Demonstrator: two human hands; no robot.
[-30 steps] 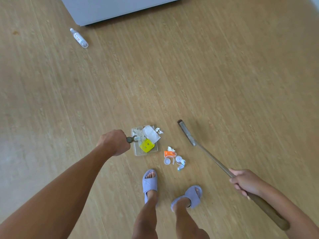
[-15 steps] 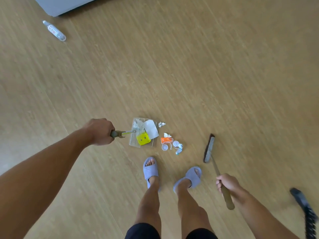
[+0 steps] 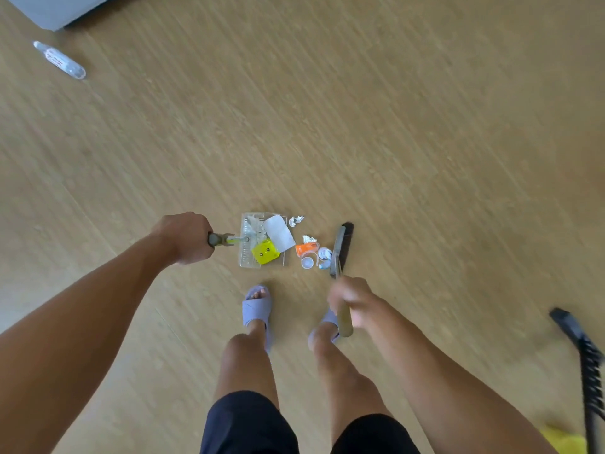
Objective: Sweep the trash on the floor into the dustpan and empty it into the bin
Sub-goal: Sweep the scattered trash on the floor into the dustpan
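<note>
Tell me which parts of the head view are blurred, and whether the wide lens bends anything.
Head view: the right hand and broom handle are motion-smeared; the left hand on the dustpan is sharper; the floorboards curve toward the edges; light is soft, shadows faint.

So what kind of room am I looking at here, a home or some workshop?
Most likely a room in a home, though little of it shows. The wood-look plank floor, the slippers on the person's bare feet, and household litter such as a plastic bottle suggest it.
</note>
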